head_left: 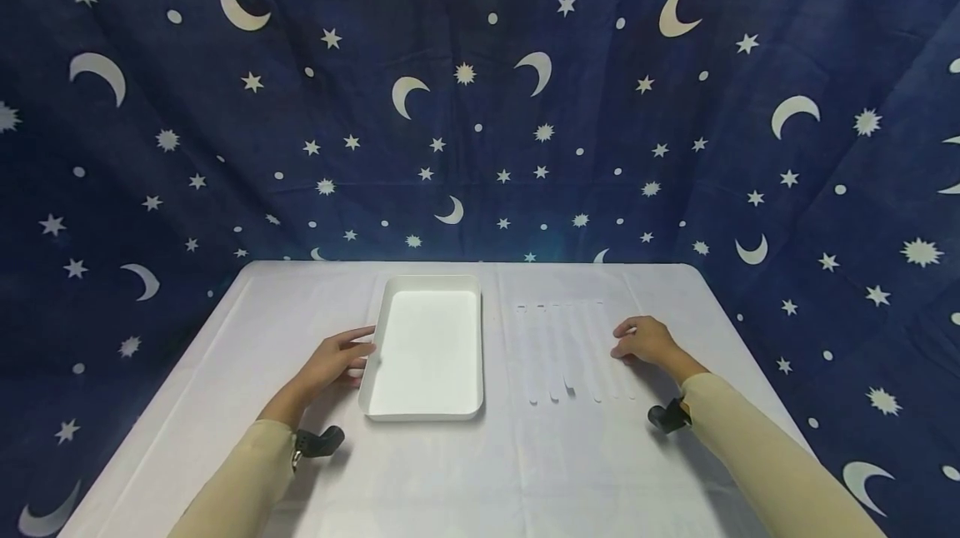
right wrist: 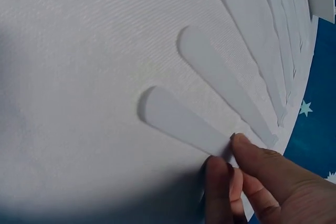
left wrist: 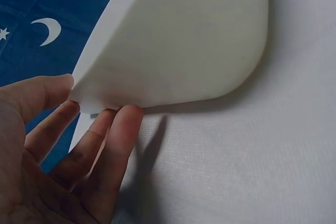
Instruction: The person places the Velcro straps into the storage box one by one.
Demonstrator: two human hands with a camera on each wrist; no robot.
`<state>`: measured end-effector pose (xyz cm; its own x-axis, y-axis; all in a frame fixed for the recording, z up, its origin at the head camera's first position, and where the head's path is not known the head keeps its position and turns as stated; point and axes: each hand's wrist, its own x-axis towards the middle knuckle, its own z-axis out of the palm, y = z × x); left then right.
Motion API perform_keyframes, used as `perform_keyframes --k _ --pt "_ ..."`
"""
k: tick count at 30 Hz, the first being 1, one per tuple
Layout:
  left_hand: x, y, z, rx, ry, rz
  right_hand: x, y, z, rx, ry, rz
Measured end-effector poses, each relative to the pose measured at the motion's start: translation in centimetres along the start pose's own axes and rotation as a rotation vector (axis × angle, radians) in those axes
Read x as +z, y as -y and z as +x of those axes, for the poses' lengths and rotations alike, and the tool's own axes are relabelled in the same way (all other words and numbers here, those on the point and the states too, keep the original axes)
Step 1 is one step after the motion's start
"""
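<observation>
My left hand (head_left: 335, 361) rested, fingers nearly straight, against the left side of the tray (head_left: 420, 417); my right hand (head_left: 651, 342) pinched one end of the rightmost strip (right wrist: 178, 121), on the surface (head_left: 465, 488) well right of the tray. A careless tug risked kinking that thin strip, a hard push shifting the tray

The left wrist view's top edge cuts off the tray (left wrist: 184, 45). The right grip (right wrist: 286, 187) hides one end of a strip (right wrist: 181, 121). Overhead, strip outlines are too faint to trace; the desk's (head_left: 427, 480) near edge is cropped.
</observation>
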<state>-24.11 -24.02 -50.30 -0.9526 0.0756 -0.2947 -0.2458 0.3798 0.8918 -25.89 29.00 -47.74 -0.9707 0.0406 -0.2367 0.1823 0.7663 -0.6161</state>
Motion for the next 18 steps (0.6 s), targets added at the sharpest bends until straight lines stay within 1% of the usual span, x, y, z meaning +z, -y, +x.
perform_keyframes --k 10,18 --pt "0.22 -0.40 -0.10 -0.021 -0.003 -0.017 0.11 0.52 -0.11 0.060 -0.009 0.004" --pt "0.17 -0.29 -0.33 -0.020 0.001 -0.024 0.50 0.20 0.28 0.066 -0.025 0.009"
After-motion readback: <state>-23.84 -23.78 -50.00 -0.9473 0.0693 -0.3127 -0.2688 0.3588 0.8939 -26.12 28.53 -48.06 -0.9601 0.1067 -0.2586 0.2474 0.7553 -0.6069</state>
